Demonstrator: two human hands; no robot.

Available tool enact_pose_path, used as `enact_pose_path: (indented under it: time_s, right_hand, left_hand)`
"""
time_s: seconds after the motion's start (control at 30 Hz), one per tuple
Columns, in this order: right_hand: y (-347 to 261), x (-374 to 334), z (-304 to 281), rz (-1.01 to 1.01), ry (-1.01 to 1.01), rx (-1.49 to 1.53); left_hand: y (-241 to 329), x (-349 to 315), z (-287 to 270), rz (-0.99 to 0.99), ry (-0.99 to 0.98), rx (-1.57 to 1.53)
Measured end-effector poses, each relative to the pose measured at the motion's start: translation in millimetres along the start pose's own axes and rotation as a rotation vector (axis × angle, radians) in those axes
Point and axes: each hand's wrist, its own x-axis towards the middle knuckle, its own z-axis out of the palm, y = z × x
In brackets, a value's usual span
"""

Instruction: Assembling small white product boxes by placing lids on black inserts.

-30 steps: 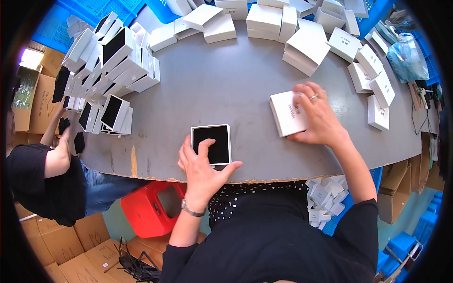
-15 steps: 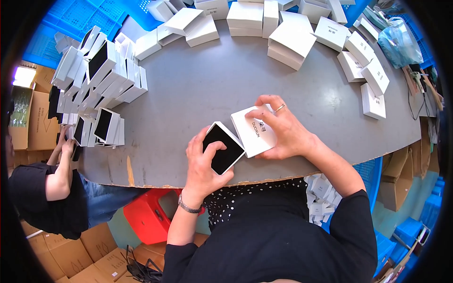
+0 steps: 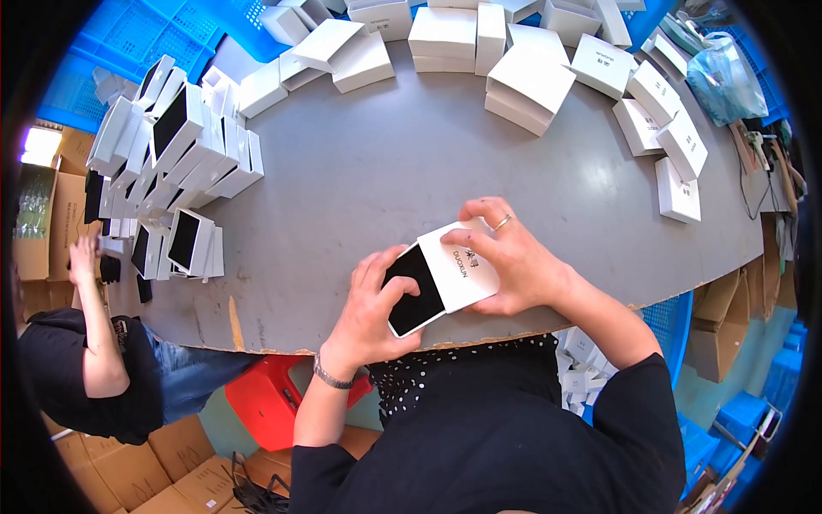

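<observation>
Boxes ringed the grey table, open trays stacked upper left, so much seemed left to close. At lower centre, the lid sat partly over the black-filled tray. Left hand pinched the tray; right hand gripped the lid.

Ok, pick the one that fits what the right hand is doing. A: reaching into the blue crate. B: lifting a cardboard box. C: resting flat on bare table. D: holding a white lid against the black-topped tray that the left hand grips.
D: the right hand presses the white lid against the black-topped tray, which the left hand grips from the other side.
</observation>
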Motion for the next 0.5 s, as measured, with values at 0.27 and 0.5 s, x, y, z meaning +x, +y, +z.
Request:
enact_pose_path:
  time_s: [0.27,0.5]
  right_hand:
    - [-1.2,11.2,-3.6,-0.056,-0.128,0.070]
    - [-13.6,18.5,12.0,-0.124,-0.172,-0.007]
  left_hand:
    - [-7.6,6.4,1.5,0.070,0.084,-0.174]
    - [-15.3,7.8,40.9,-0.036,0.363,-0.457]
